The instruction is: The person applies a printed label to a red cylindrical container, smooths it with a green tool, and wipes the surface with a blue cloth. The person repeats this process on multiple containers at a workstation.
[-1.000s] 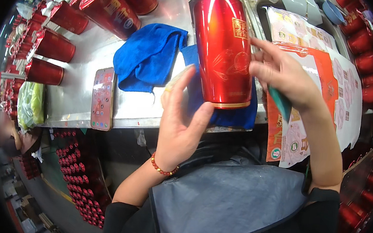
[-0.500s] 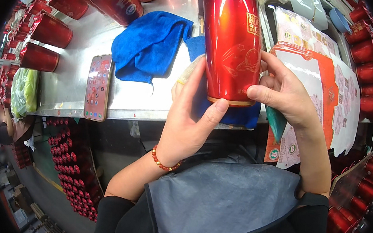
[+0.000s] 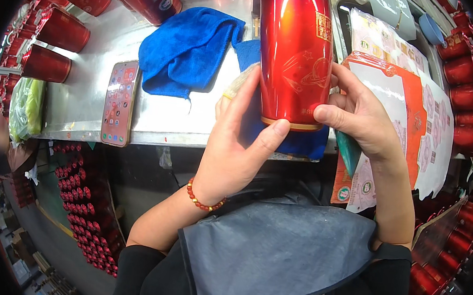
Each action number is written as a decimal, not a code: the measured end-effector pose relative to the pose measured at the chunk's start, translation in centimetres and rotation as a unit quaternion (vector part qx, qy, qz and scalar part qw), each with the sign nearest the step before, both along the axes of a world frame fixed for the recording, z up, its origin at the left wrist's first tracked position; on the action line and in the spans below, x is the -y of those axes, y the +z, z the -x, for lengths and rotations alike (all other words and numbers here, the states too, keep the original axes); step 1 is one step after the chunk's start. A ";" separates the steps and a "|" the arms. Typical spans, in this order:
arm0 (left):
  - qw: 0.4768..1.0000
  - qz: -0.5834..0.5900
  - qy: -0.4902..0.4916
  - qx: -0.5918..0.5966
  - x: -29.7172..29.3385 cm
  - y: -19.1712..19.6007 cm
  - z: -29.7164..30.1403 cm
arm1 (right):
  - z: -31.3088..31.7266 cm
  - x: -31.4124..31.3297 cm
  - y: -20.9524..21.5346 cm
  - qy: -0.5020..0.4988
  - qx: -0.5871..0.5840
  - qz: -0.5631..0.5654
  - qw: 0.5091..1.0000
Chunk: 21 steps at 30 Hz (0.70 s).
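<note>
A glossy red bottle (image 3: 295, 56) with gold line drawings, a gold label and a gold band round its near end is held upright over the bench. My left hand (image 3: 238, 130) grips its lower left side, thumb against the base; a pale covering (image 3: 237, 85) shows on the fingers behind. On the lower right side my right hand (image 3: 359, 111) holds it with the thumb in front and fingers curled round the side. Beneath that hand a green pointed thing (image 3: 348, 152) sticks out; its kind is unclear. Blue cloth (image 3: 309, 146) lies behind and under the bottle.
The metal bench (image 3: 88, 124) carries a blue towel (image 3: 185, 54), a phone (image 3: 119, 102) and several red bottles (image 3: 63, 28). Printed sheets (image 3: 431, 132) lie at the right. More red bottles stand on racks (image 3: 471, 107) at the right and below left (image 3: 88, 213).
The whole view has shifted slightly, with the bench things moving a little up and left. The bottle's top edge is now cut off by the frame. Both hands keep their grip.
</note>
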<state>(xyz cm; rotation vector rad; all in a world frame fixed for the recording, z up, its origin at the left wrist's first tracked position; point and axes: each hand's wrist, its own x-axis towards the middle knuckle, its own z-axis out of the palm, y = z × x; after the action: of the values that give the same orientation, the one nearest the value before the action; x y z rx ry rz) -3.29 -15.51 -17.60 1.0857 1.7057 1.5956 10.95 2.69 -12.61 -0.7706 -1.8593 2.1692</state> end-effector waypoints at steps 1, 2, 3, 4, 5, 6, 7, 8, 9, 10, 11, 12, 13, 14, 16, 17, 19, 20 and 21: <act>1.000 -0.002 -0.001 0.010 -0.1 0.1 0.0 | 0.0 0.0 0.2 0.001 0.004 0.000 1.000; 1.000 -0.003 -0.002 0.018 -0.3 0.5 -0.1 | 0.0 0.0 0.2 0.002 0.007 0.000 1.000; 1.000 -0.005 -0.003 0.027 -0.4 0.7 -0.1 | 0.0 0.0 0.1 0.001 0.004 -0.003 1.000; 1.000 -0.001 0.002 0.013 -0.3 0.7 -0.3 | 0.0 -0.1 -0.3 0.000 0.002 -0.006 1.000; 1.000 0.002 0.007 0.000 -0.3 0.7 -0.5 | 0.0 -0.1 -0.5 -0.001 0.000 -0.010 1.000; 1.000 0.005 0.012 -0.013 -0.3 0.7 -0.6 | 0.0 -0.1 -0.4 -0.001 -0.002 -0.005 1.000; 1.000 -0.008 0.008 0.020 -0.4 0.9 -0.7 | 0.1 0.0 -0.3 0.000 -0.003 0.001 1.000; 0.998 -0.022 0.003 0.053 -0.5 1.3 -0.8 | 0.1 0.0 -0.1 0.001 -0.004 0.006 1.000; 0.996 -0.036 -0.001 0.087 -0.6 1.5 -0.8 | 0.2 -0.1 0.1 0.006 0.005 0.007 1.000; 1.000 -0.020 0.003 0.019 -0.3 1.3 -0.7 | 0.2 -0.4 0.5 0.011 0.014 0.007 1.000; 0.999 -0.005 0.005 -0.051 0.1 1.1 -0.4 | 0.0 -0.8 0.7 0.013 0.021 0.008 1.000; 0.993 0.010 0.006 -0.120 0.5 1.0 -0.2 | 0.0 -1.5 0.6 0.015 0.026 -0.020 0.999; 0.988 0.015 0.020 -0.152 0.9 1.1 -0.3 | 0.0 -2.7 0.4 0.018 0.031 -0.047 0.998; 0.982 0.021 0.033 -0.183 1.4 1.1 -0.5 | 0.1 -4.1 0.4 0.026 0.059 -0.043 0.997; 0.965 -0.013 0.069 -0.252 2.0 1.0 -0.5 | 1.3 -5.5 0.8 0.030 0.042 -0.044 0.998; 0.962 -0.036 0.062 -0.262 2.3 0.6 -0.5 | 2.0 -6.9 1.0 0.064 0.048 -0.009 0.997; 0.954 -0.085 0.044 -0.283 2.9 0.3 -0.5 | 3.4 -8.1 -0.7 0.058 0.014 -0.021 0.998; 0.951 -0.090 0.069 -0.288 2.8 0.5 -0.7 | 4.3 -8.6 -0.9 0.081 -0.001 -0.008 0.997; 0.945 -0.100 0.067 -0.304 2.8 0.5 -0.8 | 4.8 -8.6 -0.9 0.104 -0.017 0.006 0.994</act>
<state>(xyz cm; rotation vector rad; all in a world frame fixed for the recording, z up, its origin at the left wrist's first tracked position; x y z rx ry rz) -2.51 -18.33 -17.15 1.7350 2.0660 1.6497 6.12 11.32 -13.48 -0.5597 -1.9922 2.3006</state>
